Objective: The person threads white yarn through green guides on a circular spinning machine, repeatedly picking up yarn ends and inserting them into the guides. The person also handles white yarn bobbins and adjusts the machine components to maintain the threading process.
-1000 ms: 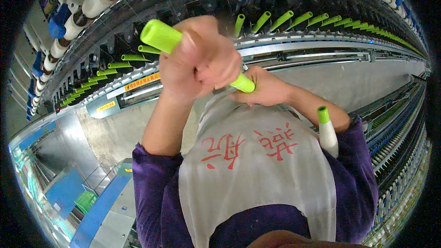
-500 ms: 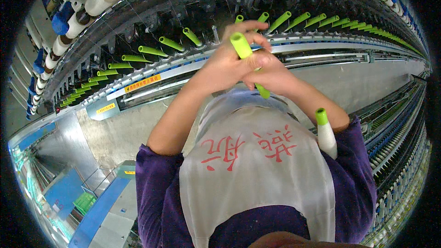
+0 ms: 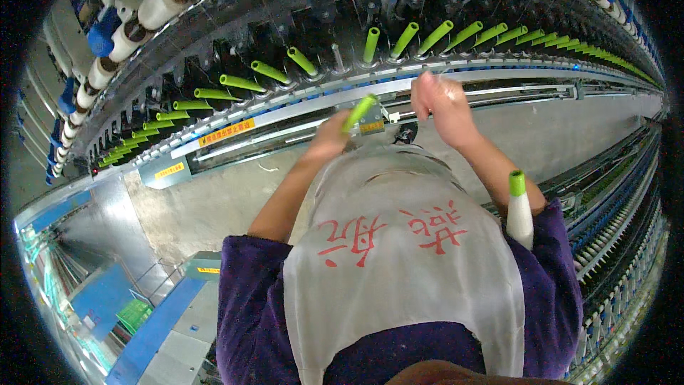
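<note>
My left hand [image 3: 329,135], smeared a little by motion, grips a lime-green bobbin tube [image 3: 362,112] that tilts up from the fingers. To its right, my right hand [image 3: 443,108] is closed in front of the machine's rail. A pale wisp shows by its fingers, too faint to name. Beyond the hands, a bare metal spindle [image 3: 337,58] stands in the row between one green tube [image 3: 303,62] on the left and another green tube [image 3: 371,45] on the right. Neither hand touches the spindle.
White roving bobbins [image 3: 162,4] hang along the upper left. A metal rail [image 3: 285,108] runs below the spindle row. A green-topped bobbin with white yarn [image 3: 519,214] sticks up beside my right upper arm. Another machine [image 3: 613,235] lies at the right, over a grey floor [image 3: 189,207].
My hands, together over the green tube before, have come apart. The left has moved down and left with the tube; the right has moved right. The bare spindle now shows fully.
</note>
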The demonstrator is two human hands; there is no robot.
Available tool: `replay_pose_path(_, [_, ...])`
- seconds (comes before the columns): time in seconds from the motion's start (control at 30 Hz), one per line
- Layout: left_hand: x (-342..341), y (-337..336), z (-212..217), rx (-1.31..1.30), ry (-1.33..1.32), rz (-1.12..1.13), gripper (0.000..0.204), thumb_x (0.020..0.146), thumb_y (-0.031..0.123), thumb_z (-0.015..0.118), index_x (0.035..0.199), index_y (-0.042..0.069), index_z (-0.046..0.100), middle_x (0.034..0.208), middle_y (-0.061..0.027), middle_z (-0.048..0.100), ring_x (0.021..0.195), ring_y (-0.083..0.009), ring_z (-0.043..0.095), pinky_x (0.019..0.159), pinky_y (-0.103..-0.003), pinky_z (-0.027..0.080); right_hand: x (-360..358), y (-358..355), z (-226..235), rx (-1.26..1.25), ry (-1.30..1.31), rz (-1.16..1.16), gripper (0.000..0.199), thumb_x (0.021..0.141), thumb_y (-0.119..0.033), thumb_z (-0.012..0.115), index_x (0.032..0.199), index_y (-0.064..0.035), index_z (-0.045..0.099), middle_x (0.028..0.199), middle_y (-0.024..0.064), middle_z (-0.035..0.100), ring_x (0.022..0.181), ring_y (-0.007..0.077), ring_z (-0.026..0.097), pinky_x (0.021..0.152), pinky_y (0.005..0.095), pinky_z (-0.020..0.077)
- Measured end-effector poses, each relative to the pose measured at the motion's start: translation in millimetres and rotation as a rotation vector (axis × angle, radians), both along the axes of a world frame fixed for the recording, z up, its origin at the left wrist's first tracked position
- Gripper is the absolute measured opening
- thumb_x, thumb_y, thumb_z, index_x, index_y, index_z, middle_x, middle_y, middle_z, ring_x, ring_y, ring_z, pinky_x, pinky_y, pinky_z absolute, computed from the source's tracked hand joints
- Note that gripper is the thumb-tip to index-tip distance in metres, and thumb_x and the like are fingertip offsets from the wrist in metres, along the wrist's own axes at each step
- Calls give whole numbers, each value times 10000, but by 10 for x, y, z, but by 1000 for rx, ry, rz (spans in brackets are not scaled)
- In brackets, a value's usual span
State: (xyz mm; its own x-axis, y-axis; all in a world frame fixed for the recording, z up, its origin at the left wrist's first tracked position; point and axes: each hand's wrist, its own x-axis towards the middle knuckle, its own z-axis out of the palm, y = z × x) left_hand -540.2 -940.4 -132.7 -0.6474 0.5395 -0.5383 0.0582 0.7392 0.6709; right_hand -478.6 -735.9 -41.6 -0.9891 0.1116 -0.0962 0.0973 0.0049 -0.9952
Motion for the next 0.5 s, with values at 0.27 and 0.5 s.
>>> replay_pose_path(0.27, [-561, 133, 474, 1039, 479, 551, 248, 800, -20, 599, 1022, -4, 489, 1024, -123, 567, 917, -172, 570, 804, -273, 462, 315, -26, -554, 140, -274, 314, 532, 920, -466, 406, 575, -63, 427, 515, 19, 418, 501, 123, 402, 489, 297, 365])
replay_pose_path(0.5, [-838, 512, 465, 611, 748, 535, 317, 868, 198, 570, 1042, -14, 411, 716, -150, 600, 630, -295, 620, 558, -367, 468, 370, 65, -518, 185, -245, 259, 550, 925, -470, 388, 586, -41, 449, 513, 29, 412, 508, 131, 408, 493, 312, 367])
